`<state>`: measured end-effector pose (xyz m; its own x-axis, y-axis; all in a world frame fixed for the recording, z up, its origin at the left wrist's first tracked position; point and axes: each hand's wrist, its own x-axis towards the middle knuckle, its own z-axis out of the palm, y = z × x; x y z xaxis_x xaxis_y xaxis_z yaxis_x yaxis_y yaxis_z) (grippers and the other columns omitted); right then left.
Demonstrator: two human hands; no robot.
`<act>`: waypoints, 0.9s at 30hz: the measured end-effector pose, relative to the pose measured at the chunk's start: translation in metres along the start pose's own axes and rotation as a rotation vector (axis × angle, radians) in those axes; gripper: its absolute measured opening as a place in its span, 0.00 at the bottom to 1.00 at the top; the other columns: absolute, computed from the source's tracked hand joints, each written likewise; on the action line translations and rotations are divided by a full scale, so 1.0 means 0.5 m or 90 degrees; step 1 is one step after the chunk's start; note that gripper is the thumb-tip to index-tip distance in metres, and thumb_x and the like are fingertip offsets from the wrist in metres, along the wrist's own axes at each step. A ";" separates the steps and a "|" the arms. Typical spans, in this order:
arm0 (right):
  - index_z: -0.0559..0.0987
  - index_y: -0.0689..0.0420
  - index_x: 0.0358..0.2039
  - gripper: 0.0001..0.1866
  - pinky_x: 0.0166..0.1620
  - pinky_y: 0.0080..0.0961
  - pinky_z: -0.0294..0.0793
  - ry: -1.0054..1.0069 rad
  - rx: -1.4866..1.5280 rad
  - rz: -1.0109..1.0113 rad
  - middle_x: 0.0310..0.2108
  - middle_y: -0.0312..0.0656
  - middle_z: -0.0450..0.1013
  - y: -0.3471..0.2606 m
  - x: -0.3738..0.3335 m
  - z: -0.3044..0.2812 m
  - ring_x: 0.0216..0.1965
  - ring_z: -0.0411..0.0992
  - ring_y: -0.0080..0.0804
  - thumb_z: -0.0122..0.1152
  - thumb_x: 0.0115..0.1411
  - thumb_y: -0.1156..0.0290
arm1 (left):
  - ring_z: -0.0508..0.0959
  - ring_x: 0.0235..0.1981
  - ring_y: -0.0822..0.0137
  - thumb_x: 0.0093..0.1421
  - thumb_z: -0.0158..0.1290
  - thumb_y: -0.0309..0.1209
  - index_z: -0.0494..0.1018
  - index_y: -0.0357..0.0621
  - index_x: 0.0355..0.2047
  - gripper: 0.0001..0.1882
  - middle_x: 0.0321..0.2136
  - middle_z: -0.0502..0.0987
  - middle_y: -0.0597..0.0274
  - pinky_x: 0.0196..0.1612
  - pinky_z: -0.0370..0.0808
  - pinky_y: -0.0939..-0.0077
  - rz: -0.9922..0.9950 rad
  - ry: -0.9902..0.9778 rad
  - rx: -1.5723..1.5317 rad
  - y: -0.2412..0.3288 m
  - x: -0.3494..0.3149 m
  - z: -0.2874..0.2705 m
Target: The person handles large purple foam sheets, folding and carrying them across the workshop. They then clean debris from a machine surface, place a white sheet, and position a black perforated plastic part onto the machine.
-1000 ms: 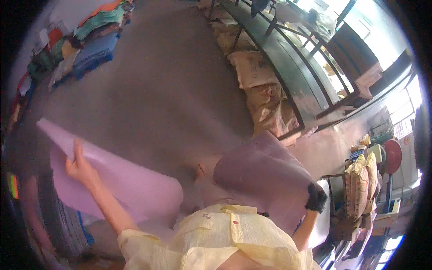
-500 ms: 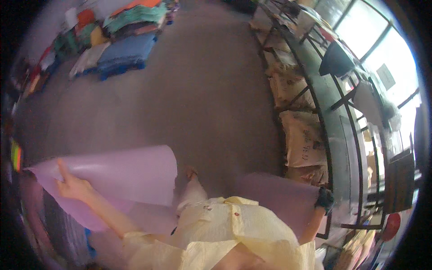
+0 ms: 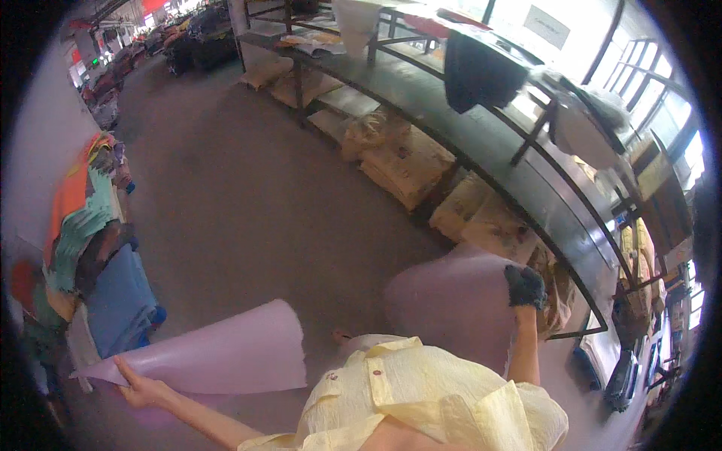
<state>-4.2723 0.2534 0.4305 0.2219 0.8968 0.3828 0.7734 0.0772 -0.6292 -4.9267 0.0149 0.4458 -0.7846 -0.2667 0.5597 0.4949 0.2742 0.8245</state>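
On a workshop floor [image 3: 248, 218], bare left hand [image 3: 141, 391] gripped one edge of a large lilac sheet [image 3: 226, 353], black-gloved right hand [image 3: 524, 287] clutched the far edge, sheet spread across the yellow-shirted body [image 3: 421, 398], sacks [image 3: 410, 165] lay under a long green bench [image 3: 481, 143].

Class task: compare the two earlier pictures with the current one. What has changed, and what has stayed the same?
The view has swung from the stacked coloured sheets toward the long green metal table. Both hands keep their hold: the bare left hand and the black-gloved right hand still grip the large pale purple sheet, spread wide.
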 end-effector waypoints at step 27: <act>0.82 0.61 0.31 0.15 0.38 0.31 0.70 -0.206 0.082 0.011 0.29 0.42 0.77 -1.109 1.000 1.728 0.31 0.73 0.32 0.64 0.51 0.61 | 0.77 0.31 0.69 0.51 0.60 0.22 0.76 0.31 0.37 0.12 0.35 0.78 0.57 0.36 0.75 0.75 0.002 0.021 -0.256 -0.282 0.957 1.844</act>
<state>-5.1034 1.0354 0.3866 0.0185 0.9884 0.1506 0.6852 0.0971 -0.7219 -5.7160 0.7004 0.5206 -0.7738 -0.2973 0.5594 0.6091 -0.1067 0.7859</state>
